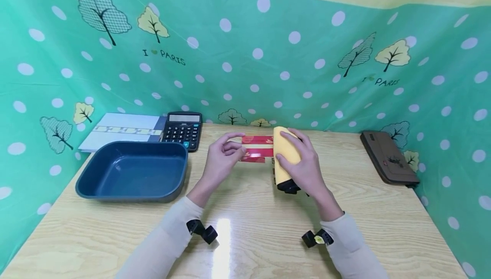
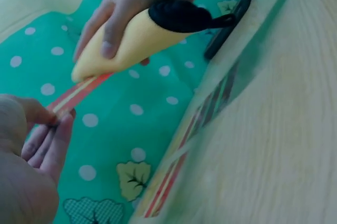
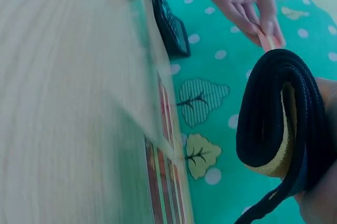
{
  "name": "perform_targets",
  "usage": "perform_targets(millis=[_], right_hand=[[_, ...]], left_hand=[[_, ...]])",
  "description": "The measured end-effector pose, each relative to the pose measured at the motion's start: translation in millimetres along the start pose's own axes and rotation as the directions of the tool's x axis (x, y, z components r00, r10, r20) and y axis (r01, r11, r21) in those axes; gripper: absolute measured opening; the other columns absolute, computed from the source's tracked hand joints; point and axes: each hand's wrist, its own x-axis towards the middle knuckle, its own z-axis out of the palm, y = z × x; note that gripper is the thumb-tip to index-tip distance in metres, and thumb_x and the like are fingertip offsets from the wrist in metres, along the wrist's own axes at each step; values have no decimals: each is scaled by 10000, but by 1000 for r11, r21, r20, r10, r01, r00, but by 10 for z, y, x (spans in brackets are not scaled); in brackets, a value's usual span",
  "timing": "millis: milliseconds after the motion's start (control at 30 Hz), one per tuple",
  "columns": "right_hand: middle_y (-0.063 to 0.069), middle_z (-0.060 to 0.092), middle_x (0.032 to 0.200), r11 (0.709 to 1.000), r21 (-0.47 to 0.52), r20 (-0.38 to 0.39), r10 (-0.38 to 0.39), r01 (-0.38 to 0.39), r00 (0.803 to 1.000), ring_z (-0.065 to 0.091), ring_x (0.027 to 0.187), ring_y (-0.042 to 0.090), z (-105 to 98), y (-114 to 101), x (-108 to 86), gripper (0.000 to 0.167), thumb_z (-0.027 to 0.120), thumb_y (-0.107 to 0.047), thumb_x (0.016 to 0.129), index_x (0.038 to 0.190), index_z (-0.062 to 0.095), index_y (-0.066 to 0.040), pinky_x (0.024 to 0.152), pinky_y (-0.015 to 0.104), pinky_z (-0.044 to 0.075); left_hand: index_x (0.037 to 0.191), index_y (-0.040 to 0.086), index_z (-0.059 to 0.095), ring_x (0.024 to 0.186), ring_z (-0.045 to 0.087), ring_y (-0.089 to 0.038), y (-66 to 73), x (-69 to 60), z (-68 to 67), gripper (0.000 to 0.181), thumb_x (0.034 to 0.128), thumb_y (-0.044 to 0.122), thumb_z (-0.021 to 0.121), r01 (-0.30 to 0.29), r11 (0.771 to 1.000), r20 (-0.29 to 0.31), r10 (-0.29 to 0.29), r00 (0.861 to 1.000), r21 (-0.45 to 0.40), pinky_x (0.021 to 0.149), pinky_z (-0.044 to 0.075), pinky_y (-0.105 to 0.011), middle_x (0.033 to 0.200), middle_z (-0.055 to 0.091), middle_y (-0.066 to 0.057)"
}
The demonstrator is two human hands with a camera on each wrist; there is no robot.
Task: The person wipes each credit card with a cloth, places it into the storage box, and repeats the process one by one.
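Observation:
My left hand pinches one end of a flat red card-like strip with a pale band along it. My right hand grips a rolled yellow cloth with black edging, fingers over its top and thumb on its near side. The strip's other end meets the cloth's left side, and the cloth hides that end. The right wrist view shows the roll's black layered end with a loose black tail. Beneath the hands, flat red-striped pieces lie on the table.
A dark blue basin stands on the left. Behind it are a white folder-like stack and a black calculator. At the far right lies a brown zipped case. A green dotted curtain closes off the table's back and sides.

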Motion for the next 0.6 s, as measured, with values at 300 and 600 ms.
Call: perform_targets(millis=[300,600], right_hand=[[23,469,1564,998,27,-17,51,-51,999,559,1270,280,-111,45,36,588,805,-121,895,1437,620,-256,835,197,489],[20,463,1571,998,35,-5,56,-56,998,523,1342,280,-118,30,32,582,801,-127,900,1438,618,-254,875,189,479]], left_hand=[[1245,95,683,893,776,-196,11,45,-109,319,938,11,713,-9,999,-47,11,999,44,816,662,-277,1052,765,-238],[1137,15,777,922,776,-135,20,27,-80,190,972,67,698,29,999,-78,-26,997,44,828,649,-232,1153,773,-178]])
